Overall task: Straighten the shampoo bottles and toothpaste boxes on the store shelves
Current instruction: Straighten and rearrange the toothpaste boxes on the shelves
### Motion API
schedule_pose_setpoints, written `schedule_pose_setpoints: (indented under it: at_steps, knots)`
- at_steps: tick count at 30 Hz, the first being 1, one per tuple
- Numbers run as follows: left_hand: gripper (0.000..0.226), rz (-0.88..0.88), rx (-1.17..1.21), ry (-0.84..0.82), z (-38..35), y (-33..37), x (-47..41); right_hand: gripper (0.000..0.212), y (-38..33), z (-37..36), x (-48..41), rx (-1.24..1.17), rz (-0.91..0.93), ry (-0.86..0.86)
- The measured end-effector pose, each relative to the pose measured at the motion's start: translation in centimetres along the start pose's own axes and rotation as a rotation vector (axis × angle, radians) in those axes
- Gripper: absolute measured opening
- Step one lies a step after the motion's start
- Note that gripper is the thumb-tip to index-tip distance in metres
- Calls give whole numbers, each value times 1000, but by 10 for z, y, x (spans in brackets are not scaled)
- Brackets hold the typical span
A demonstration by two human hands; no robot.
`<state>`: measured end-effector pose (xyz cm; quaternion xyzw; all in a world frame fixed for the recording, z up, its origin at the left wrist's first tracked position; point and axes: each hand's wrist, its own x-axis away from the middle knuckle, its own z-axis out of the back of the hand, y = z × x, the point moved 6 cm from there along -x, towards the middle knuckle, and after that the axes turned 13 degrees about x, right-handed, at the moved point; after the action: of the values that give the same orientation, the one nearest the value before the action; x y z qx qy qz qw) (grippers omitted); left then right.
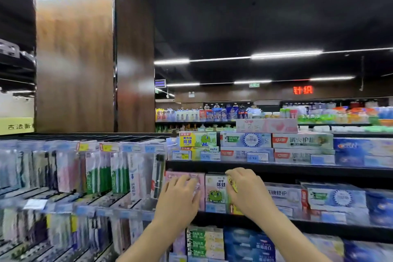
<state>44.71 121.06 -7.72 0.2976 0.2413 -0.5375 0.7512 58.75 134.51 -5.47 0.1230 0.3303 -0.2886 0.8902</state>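
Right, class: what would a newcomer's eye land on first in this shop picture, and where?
Two hands at the middle shelf: the left hand rests on a pink box, the right hand grips a yellow box beside a green frog box. Far behind, a red sign glows.

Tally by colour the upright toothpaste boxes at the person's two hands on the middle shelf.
Pink cardboard toothpaste box, touched by the left hand: 1
White cardboard box with a green frog, between the hands: 1
Yellow cardboard box, gripped by the right hand: 1
Total: 3
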Motion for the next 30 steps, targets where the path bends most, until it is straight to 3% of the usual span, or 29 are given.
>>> schedule_pose_setpoints:
  at_steps: [12, 18, 24, 30]
  knots:
    - [37, -71, -82, 153, -28, -18, -152, 37, 38, -11, -84, -67, 109, 58]
    - [37, -80, -150, 149, -49, -31, -221, 29, 47, -28, -106, -117, 106, 114]
    - [44, -5, -190, 79, -68, -42, -253, 23, 61, -38, -114, -135, 98, 195]
    - [40, -61, -80, 190, -72, -49, -254, 21, 68, -45, -120, -109, 86, 233]
